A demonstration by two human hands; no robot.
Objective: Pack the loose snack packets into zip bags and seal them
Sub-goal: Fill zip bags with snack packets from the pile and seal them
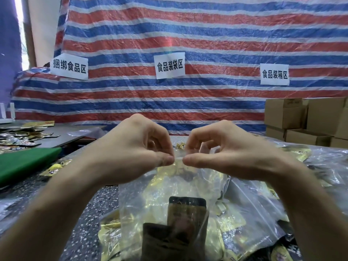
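Note:
A clear zip bag (150,200) hangs upright in front of me over the speckled table (98,208), held by its top edge. My left hand (135,147) pinches the zip strip between thumb and fingers. My right hand (222,149) pinches the same strip just to its right, thumbs almost touching. Inside the bag are gold and dark brown snack packets (184,223), one dark packet standing upright. More loose gold packets (111,230) lie on the table under the bag.
Other clear bags with packets (308,166) pile up at the right. A green board (24,161) and a side table with scattered packets (20,136) lie at the left. Cardboard boxes (305,119) stack at the back right, before a striped tarp with paper signs (169,65).

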